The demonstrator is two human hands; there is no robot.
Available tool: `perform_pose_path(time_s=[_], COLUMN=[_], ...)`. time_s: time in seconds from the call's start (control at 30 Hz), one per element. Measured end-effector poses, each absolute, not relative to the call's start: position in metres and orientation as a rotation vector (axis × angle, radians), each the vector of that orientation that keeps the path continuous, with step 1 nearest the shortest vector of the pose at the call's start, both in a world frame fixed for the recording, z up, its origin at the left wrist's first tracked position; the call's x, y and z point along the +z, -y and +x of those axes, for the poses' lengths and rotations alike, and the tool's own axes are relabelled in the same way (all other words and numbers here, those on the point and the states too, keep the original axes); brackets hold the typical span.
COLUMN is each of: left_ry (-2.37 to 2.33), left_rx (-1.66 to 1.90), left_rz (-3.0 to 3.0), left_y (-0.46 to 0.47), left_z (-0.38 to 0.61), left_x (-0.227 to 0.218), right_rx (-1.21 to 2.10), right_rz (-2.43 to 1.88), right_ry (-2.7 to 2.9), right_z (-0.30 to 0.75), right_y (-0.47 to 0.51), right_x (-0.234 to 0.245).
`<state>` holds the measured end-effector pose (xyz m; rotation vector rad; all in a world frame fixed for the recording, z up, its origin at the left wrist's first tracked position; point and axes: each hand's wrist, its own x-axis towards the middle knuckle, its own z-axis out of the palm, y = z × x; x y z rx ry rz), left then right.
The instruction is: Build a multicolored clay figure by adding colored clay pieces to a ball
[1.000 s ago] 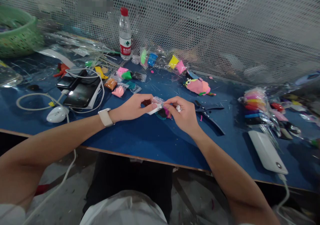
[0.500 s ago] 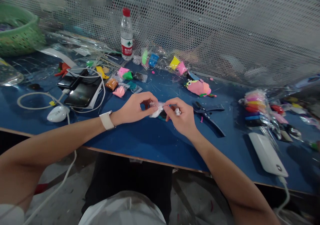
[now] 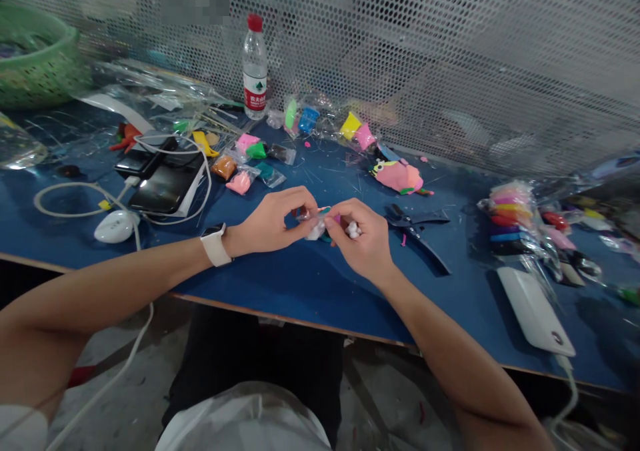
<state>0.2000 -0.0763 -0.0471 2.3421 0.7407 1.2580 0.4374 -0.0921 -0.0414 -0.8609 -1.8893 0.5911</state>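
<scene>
A small clear bag [image 3: 315,231], light and soft, between two hands

The bag, which seems to be of thin plastic film with white material inside, is in front of the person, above the blue table [image 3: 280,284]. The left hand [image 3: 270,224] is on one side of it and the right hand [image 3: 367,244] on the other. Thumb and forefinger of the left hand make a narrow pinch on the bag. The right hand also pinches, at the side nearer to it, and its curled fingers carry a white lump [image 3: 353,229]. The fingertips of the two hands are very near to each other; whether they touch, I cannot tell.

In my judgement, the bag weighs very little. The film is probably slippery and bends easily, and the white material looks soft, so strong pressure would leave a dent in it. The better place to hold is the loose film at the edge, with the flat finger pads and not the nails. The lump should be kept loosely, because a tight grip may flatten it.

Behind the right fingers one sees a bit of magenta [image 3: 337,219]; what it belongs to is hidden. The dark cutters [image 3: 425,247] lie on the table just beside the right hand.
</scene>
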Motion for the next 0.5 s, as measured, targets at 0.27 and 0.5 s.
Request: perform_pose_path(time_s=[0.27,0.5], left_ry=[-0.753,-0.751], left_rx=[1.246,1.223], left_rz=[2.345,2.311], left_y=[0.0791,0.0785], left_z=[0.2022,0.2026], left_x=[-0.0480,-0.0489], right_rx=[0.582,0.582], right_rz=[-0.863,-0.837], right_ry=[1.916,1.914], right_z=[0.4363,0.4354], right_y=[0.0940,0.0935], right_x=[-0.0426,-0.0456])
